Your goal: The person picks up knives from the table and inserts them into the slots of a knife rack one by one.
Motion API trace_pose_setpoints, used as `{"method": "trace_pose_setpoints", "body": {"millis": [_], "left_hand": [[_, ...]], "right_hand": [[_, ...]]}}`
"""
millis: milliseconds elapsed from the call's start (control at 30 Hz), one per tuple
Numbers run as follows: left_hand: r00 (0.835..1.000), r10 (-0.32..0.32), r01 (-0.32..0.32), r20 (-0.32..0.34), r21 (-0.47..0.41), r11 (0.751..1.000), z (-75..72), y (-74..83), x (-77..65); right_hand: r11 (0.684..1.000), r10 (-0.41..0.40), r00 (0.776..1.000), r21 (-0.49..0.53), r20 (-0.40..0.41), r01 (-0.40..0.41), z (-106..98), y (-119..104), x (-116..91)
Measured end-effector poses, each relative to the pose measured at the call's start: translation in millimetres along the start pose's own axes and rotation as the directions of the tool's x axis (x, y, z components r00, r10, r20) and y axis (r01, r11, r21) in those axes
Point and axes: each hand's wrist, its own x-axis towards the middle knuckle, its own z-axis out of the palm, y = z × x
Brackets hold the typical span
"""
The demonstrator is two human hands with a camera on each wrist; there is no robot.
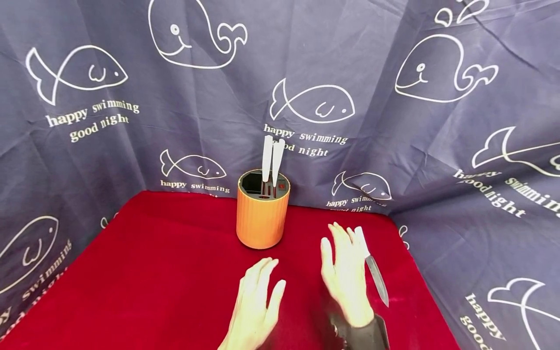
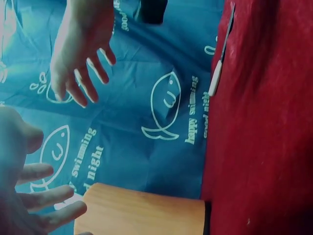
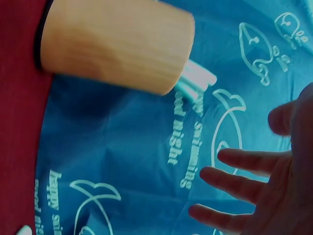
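Observation:
An orange cylindrical knife holder (image 1: 261,221) stands upright at the back of the red table, with two white-handled knives (image 1: 271,160) in its black slotted top. On the table at the right lies another knife (image 1: 377,279), its white handle pointing to the back and its blade toward the front. My right hand (image 1: 347,277) is held above the cloth just left of that knife, fingers extended, holding nothing. In front of the holder is my left hand (image 1: 253,304), also with extended fingers and nothing in it. Both hands look raised off the table in the left wrist view.
Red cloth (image 1: 144,272) covers the table. Behind it and along both sides hangs a grey-blue curtain (image 1: 245,107) printed with white fish and whales. The lying knife is near the table's right edge.

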Motion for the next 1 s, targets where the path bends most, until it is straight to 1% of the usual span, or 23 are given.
{"method": "trace_pose_setpoints", "body": {"millis": [67,133,233,333,467,633,733,867,1000], "left_hand": [[0.999,0.044,-0.044,-0.006,-0.012,0.999,2.5,1.7,-2.3],[0.996,0.089,-0.089,-0.011,-0.018,0.996,4.7,3.5,-4.1],[0.987,0.159,-0.159,-0.014,-0.026,0.987,7.9,5.6,-5.5],[0.979,0.205,-0.205,0.007,-0.034,0.978,10.0,7.9,-6.7],[0.97,0.242,-0.241,0.032,-0.043,0.97,12.4,11.0,-10.1],[0.956,0.288,-0.284,0.051,-0.067,0.956,15.4,14.2,-13.6],[0.949,0.312,-0.307,0.056,-0.082,0.948,16.5,15.2,-15.0],[0.942,0.327,-0.321,0.076,-0.088,0.943,18.0,15.7,-18.1],[0.928,0.355,-0.346,0.111,-0.089,0.934,20.1,15.4,-21.5]], "right_hand": [[1.0,-0.014,0.999,-0.017,-0.029,0.014,2,10,6],[0.999,0.005,0.999,-0.039,-0.038,-0.006,3,20,12],[0.996,0.065,0.998,-0.061,-0.021,-0.066,5,36,23],[0.986,0.146,0.989,-0.087,0.013,-0.144,7,53,33],[0.972,0.208,0.977,-0.119,0.041,-0.202,12,71,41],[0.963,0.237,0.968,-0.153,0.078,-0.223,20,88,48],[0.956,0.252,0.961,-0.182,0.113,-0.23,26,100,51],[0.944,0.277,0.945,-0.235,0.175,-0.233,34,119,51],[0.926,0.317,0.921,-0.286,0.228,-0.248,40,136,52]]}}
